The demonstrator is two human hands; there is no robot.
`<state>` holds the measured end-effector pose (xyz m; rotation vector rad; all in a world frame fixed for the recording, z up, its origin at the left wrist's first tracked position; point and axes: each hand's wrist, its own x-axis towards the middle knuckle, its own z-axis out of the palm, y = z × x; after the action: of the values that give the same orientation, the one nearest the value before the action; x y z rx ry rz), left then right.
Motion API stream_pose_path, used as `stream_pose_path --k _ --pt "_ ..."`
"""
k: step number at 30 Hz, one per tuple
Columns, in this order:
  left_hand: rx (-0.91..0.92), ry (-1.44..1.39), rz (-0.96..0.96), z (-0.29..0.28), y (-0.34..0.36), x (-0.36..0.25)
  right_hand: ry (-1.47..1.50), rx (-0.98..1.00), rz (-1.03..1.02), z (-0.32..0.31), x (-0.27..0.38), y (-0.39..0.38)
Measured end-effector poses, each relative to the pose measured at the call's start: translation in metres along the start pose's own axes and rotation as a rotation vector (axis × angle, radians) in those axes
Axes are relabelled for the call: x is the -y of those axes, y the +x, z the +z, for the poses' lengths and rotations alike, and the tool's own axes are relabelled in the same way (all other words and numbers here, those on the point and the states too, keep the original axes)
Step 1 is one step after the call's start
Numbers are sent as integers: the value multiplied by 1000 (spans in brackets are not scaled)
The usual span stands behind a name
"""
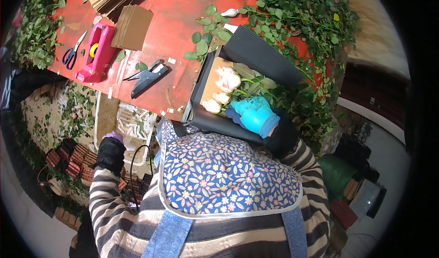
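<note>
Pale pink roses (227,79) lie with their heads on a tan cardboard piece (210,82) in a black ribbed trough (260,52) at the table's near edge. My right hand (255,113), in a teal glove with blue fingers, is closed round the stems beside the heads; its fingertips are partly hidden. My left hand (114,137), in a purple glove, hangs low at the left near a pale plastic crate (97,116). The dark cuff covers most of it, and its fingers cannot be made out.
On the red table (178,24) are a black stapler (148,79), a pink tape dispenser (99,52), scissors (73,52) and stacked cardboard pieces (131,27). Leafy rose stems (306,15) heap at the far right. Bundled reddish-brown blocks (77,162) sit low left.
</note>
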<state>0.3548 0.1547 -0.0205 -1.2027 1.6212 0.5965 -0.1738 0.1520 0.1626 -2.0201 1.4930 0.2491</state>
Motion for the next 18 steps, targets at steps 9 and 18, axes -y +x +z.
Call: stream_pose_path --k 9,18 --pt "-658 -1139 1045 -256 -80 -194 -3 12 -2 -2 -1 -1" --pt "-364 -1156 1041 -256 -66 -220 98 -36 61 -4 2 -4"
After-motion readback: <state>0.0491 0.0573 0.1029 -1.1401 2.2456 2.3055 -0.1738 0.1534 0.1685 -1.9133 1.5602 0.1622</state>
